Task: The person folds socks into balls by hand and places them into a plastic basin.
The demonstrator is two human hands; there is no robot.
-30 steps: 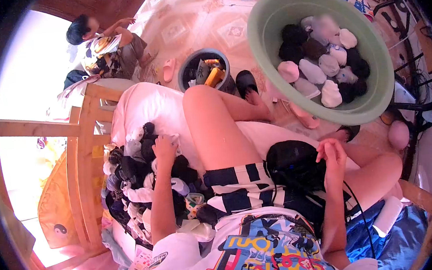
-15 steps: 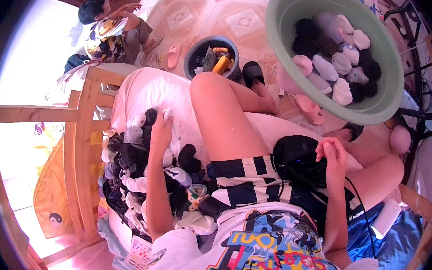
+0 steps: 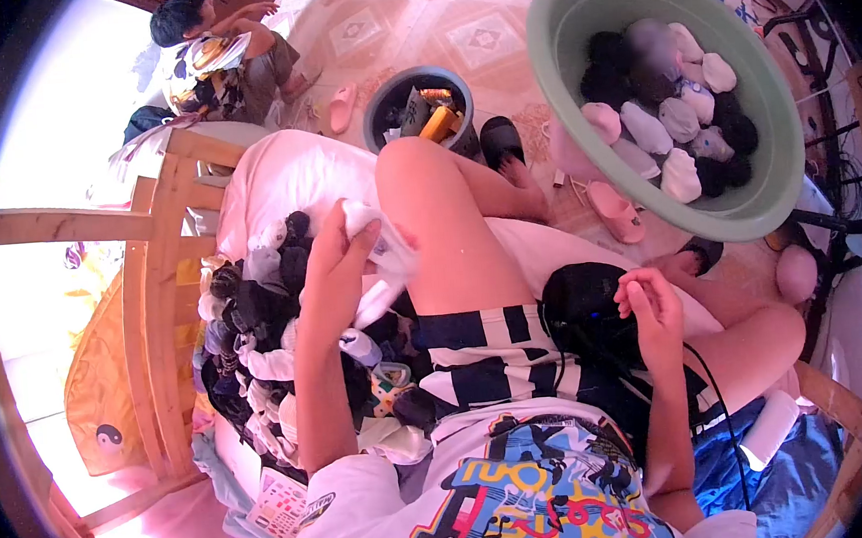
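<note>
A white sock (image 3: 379,235) hangs from my left hand (image 3: 333,251), its fabric pinched between thumb and fingers, the lower end blurred by motion. Below that hand lies a heap of socks (image 3: 264,316), mostly black, white and grey, on the bed beside my leg. My right hand (image 3: 650,301) hovers over my lap, fingers loosely bent and apart, with nothing visible in them. Close to it, a black rounded item (image 3: 583,303) with a cable rests on my lap. Rolled socks in black, white and pink (image 3: 678,120) sit inside a large green basin (image 3: 563,90).
A grey bin (image 3: 373,123) with yellow packaging stands on the tiled floor beyond my knee. Another person (image 3: 227,68) sits at the upper left. Pink slippers (image 3: 615,211) lie under the basin. A wooden bed rail (image 3: 167,287) borders the left side.
My left hand has lifted the white sock off the bed and brought it right, toward my knee. My right hand has shifted slightly left, still without anything visible in it.
</note>
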